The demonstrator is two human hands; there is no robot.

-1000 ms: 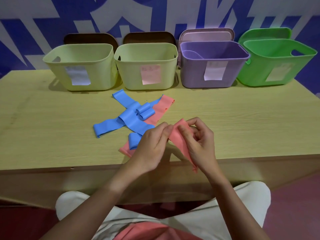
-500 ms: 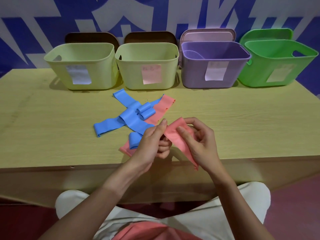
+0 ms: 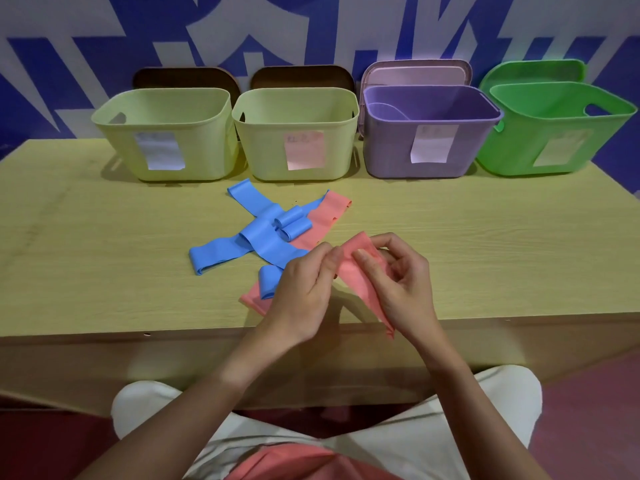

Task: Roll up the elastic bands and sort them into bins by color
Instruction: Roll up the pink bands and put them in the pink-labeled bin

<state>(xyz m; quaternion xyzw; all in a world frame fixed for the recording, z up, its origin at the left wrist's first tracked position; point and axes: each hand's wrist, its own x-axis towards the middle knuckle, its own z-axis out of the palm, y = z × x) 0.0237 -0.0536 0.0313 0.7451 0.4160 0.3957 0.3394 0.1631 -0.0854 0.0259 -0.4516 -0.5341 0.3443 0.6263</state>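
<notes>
Both hands, left hand (image 3: 304, 292) and right hand (image 3: 403, 282), pinch a pink band (image 3: 360, 282).

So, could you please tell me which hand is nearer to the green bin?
The right hand. It holds the pink band below and left of the green bin; the left hand pinches the same band farther left.

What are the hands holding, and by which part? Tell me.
Both hands grip one pink elastic band at its upper end: the left hand and the right hand pinch it there, its lower end hanging past the table edge.
</notes>
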